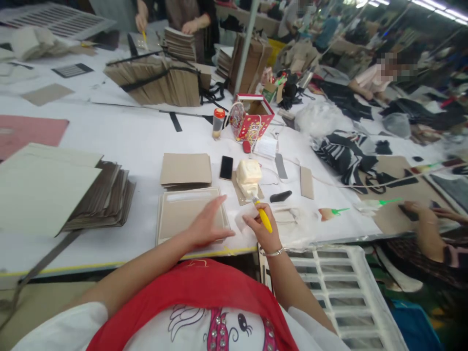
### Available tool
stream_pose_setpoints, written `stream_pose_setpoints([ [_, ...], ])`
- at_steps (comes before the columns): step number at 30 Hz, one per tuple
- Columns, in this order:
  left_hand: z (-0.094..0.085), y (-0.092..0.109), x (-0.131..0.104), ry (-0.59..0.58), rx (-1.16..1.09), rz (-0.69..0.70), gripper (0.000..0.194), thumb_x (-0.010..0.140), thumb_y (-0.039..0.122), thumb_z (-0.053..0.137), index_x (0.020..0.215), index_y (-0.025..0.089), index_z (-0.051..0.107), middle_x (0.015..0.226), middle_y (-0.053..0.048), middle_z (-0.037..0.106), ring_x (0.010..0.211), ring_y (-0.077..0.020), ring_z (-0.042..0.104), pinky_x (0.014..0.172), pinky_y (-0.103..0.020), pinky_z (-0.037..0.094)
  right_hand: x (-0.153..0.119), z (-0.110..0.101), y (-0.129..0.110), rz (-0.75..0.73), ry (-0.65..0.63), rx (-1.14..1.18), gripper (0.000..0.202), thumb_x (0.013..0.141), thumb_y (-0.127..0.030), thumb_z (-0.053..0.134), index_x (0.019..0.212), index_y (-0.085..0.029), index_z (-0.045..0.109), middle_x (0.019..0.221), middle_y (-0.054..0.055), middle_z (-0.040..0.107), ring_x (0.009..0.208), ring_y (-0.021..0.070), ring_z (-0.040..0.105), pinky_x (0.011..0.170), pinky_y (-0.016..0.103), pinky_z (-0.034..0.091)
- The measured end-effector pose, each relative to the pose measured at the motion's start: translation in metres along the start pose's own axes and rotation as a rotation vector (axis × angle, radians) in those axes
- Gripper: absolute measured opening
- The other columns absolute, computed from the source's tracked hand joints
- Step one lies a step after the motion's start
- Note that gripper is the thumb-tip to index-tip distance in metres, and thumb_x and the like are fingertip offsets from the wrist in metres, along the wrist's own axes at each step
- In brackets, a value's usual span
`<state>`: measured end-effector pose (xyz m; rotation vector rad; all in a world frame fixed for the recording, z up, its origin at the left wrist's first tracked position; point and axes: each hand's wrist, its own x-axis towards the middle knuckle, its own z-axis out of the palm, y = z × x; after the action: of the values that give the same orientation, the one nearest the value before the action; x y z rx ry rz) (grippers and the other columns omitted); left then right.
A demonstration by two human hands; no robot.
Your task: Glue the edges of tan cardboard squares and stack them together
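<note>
My left hand (206, 224) lies open, thumb and fingers spread, over the right part of a tan panel (177, 214) with a pale border. A wet-looking whitish streak runs along the panel's top edge. In my right hand (268, 231) is a brush with a yellow handle (263, 218). Its head points at a cream-coated tub (249, 173) on a smeared board; whether the bristles touch it I cannot tell. Beside my right thumb is a pale translucent scrap (244, 219), and whether I pinch it is unclear. A stack of tan boards (186, 169) sits just behind the panel.
Left stands a tall pile of boards (106, 195) under pale sheets. A phone (226, 167), red box (252, 119) and orange-capped bottle (218, 124) lie beyond. A white slatted rack (336, 273) is below the table's front edge. Co-workers' hands (420, 214) are at right, others across.
</note>
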<state>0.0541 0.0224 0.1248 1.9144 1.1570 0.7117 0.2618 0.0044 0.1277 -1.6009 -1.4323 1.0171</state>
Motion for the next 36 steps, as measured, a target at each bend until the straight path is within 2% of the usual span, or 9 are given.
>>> stream_pose_setpoints([
  [3, 0.002, -0.003, 0.008, -0.215, -0.465, -0.142, 0.061, 0.063, 0.045, 0.066, 0.114, 0.015, 0.051, 0.102, -0.009, 0.060, 0.093, -0.0208, 0.056, 0.080, -0.032, 0.044, 0.009, 0.021, -0.017, -0.040, -0.034, -0.011, 0.036, 0.073, -0.040, 0.055, 0.101, -0.024, 0.037, 0.071, -0.003, 0.051, 0.058, 0.0118, 0.051, 0.054, 0.024, 0.045],
  [5, -0.004, -0.020, 0.002, -0.271, -0.676, -0.306, 0.042, 0.063, 0.043, 0.066, 0.091, 0.012, 0.059, 0.076, -0.003, 0.062, 0.069, -0.0145, 0.057, 0.063, -0.025, 0.044, 0.019, 0.030, -0.018, -0.081, 0.018, -0.073, 0.037, 0.073, -0.039, 0.055, 0.102, -0.023, 0.038, 0.071, -0.003, 0.050, 0.059, 0.0120, 0.049, 0.055, 0.024, 0.044],
  [8, -0.020, -0.050, -0.019, -0.162, -0.838, -0.526, 0.033, 0.060, 0.037, 0.070, 0.077, 0.011, 0.058, 0.062, 0.001, 0.056, 0.053, -0.0076, 0.050, 0.052, -0.019, 0.040, 0.038, 0.043, -0.015, -0.135, 0.090, -0.161, 0.037, 0.072, -0.038, 0.056, 0.101, -0.021, 0.039, 0.073, -0.002, 0.048, 0.060, 0.0119, 0.048, 0.057, 0.025, 0.043],
  [13, -0.054, -0.088, -0.043, 0.122, -1.042, -0.743, 0.038, 0.057, 0.033, 0.073, 0.084, 0.014, 0.056, 0.066, 0.002, 0.055, 0.052, -0.0056, 0.052, 0.052, -0.020, 0.046, 0.065, 0.081, -0.004, -0.259, 0.147, -0.249, 0.033, 0.072, -0.039, 0.056, 0.093, -0.019, 0.040, 0.082, 0.001, 0.047, 0.067, 0.0125, 0.047, 0.061, 0.026, 0.042],
  [16, -0.071, -0.104, -0.042, 0.326, -0.919, -0.807, 0.034, 0.058, 0.032, 0.072, 0.081, 0.014, 0.056, 0.061, 0.002, 0.054, 0.048, -0.0054, 0.050, 0.043, -0.016, 0.042, 0.077, 0.105, 0.003, -0.345, 0.173, -0.281, 0.032, 0.072, -0.039, 0.056, 0.090, -0.019, 0.040, 0.078, 0.000, 0.047, 0.067, 0.0135, 0.047, 0.060, 0.027, 0.041],
  [19, -0.082, -0.120, -0.034, 0.443, -0.696, -0.807, 0.026, 0.063, 0.033, 0.067, 0.076, 0.013, 0.057, 0.055, 0.003, 0.052, 0.045, -0.0065, 0.050, 0.039, -0.015, 0.038, 0.087, 0.122, 0.010, -0.345, 0.144, -0.317, 0.029, 0.074, -0.038, 0.053, 0.091, -0.018, 0.040, 0.071, -0.002, 0.048, 0.060, 0.0127, 0.048, 0.058, 0.026, 0.039],
  [23, -0.090, -0.138, -0.025, 0.430, -0.401, -0.773, 0.018, 0.071, 0.032, 0.056, 0.068, 0.014, 0.054, 0.050, 0.003, 0.050, 0.042, -0.0083, 0.049, 0.039, -0.018, 0.035, 0.099, 0.133, 0.018, -0.304, 0.102, -0.406, 0.027, 0.076, -0.038, 0.050, 0.092, -0.018, 0.041, 0.074, 0.002, 0.055, 0.062, 0.0144, 0.053, 0.056, 0.025, 0.038],
  [29, -0.093, -0.152, -0.019, 0.413, 0.012, -0.700, 0.027, 0.069, 0.038, 0.054, 0.053, 0.017, 0.047, 0.044, 0.005, 0.045, 0.044, -0.0097, 0.045, 0.047, -0.021, 0.033, 0.108, 0.139, 0.031, -0.229, 0.092, -0.533, 0.028, 0.077, -0.037, 0.047, 0.096, -0.016, 0.043, 0.076, 0.004, 0.059, 0.062, 0.0157, 0.055, 0.055, 0.025, 0.037],
  [36, -0.091, -0.160, -0.015, 0.428, 0.091, -0.699, 0.027, 0.068, 0.039, 0.053, 0.053, 0.017, 0.051, 0.051, 0.003, 0.051, 0.052, -0.0112, 0.046, 0.052, -0.023, 0.032, 0.110, 0.139, 0.034, -0.201, 0.113, -0.573, 0.027, 0.077, -0.034, 0.047, 0.097, -0.016, 0.043, 0.075, 0.003, 0.059, 0.063, 0.0157, 0.055, 0.056, 0.025, 0.037],
])
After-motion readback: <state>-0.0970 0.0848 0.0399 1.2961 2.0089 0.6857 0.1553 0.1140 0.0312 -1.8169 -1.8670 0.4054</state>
